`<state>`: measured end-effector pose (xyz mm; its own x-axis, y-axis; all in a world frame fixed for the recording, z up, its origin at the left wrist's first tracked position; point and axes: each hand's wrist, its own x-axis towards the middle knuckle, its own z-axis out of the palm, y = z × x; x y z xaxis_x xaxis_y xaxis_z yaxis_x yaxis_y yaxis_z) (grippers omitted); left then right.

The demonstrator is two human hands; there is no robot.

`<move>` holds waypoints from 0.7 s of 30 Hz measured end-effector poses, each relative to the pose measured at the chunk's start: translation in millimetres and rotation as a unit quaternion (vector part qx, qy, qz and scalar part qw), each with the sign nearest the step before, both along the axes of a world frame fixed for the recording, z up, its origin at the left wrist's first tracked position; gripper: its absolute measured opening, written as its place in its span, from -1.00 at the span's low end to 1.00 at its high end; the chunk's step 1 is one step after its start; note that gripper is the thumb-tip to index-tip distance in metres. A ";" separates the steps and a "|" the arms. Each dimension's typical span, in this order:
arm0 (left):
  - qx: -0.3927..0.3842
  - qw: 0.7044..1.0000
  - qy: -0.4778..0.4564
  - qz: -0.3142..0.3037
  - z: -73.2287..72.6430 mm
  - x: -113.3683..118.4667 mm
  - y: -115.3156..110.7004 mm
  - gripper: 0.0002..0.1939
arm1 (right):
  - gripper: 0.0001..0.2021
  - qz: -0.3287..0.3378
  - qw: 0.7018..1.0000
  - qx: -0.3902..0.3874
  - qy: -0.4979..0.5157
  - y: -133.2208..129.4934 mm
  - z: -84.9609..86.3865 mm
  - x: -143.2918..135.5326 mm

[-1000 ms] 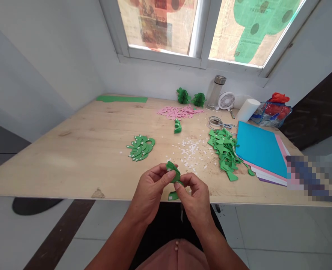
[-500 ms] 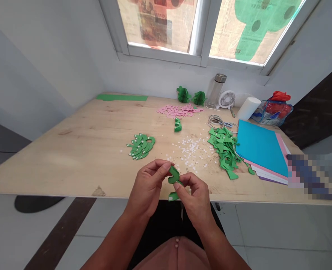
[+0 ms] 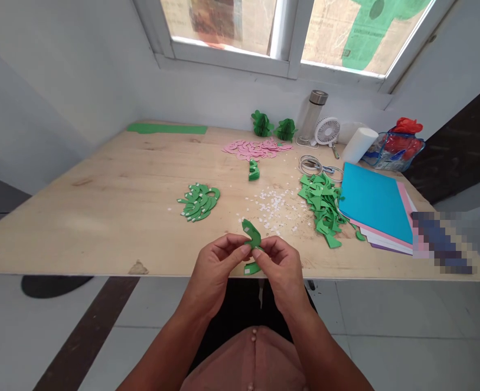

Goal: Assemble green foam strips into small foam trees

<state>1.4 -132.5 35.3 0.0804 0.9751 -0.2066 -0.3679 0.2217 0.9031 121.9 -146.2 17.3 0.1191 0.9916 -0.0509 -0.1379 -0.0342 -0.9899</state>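
Note:
A curved green paper piece point(image 3: 253, 232) with a small white patch stands up between my two hands near the table's front edge. My left hand point(image 3: 219, 266) pinches it at its lower left. Thumb and fingers of my right hand point(image 3: 278, 269) close on the same piece from the right. Below the fingertips, another green end with a white patch point(image 3: 250, 269) shows; whether it joins the held piece is hidden. Left of the hands lies a pile of green curved pieces with white patches point(image 3: 199, 202). A small green stack point(image 3: 253, 170) sits farther back.
White paper bits point(image 3: 273, 205) are scattered beyond my hands. Green scraps point(image 3: 324, 209), scissors point(image 3: 313, 164) and blue sheets point(image 3: 374, 201) lie to the right. Pink cutouts point(image 3: 256, 147), two green paper shapes point(image 3: 261, 124), a bottle point(image 3: 311, 117) and a fan point(image 3: 327, 131) are at the back.
My left fingers have moved down from the top of the green piece to its lower part, so its upper end now shows. The whole view has shifted slightly.

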 end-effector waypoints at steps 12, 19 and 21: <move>-0.022 0.998 -0.023 0.046 1.9 1.6 0.3 -0.84 | -0.86 0.024 1.000 -0.003 -0.010 -3.4 1.5 5.4; -0.014 0.999 0.028 0.010 -5.3 0.2 -13.7 -0.80 | -0.85 -0.034 0.999 0.002 0.006 -2.9 2.2 5.4; 0.016 0.997 0.070 0.026 -8.3 0.3 -18.9 -0.78 | -0.84 -0.039 0.999 0.001 0.018 -2.6 3.0 4.0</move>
<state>1.6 -151.4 27.0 0.0017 0.9834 -0.1816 -0.2473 0.1763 0.9528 125.9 -148.8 20.2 0.1939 0.9795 -0.0552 -0.1757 -0.0207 -0.9842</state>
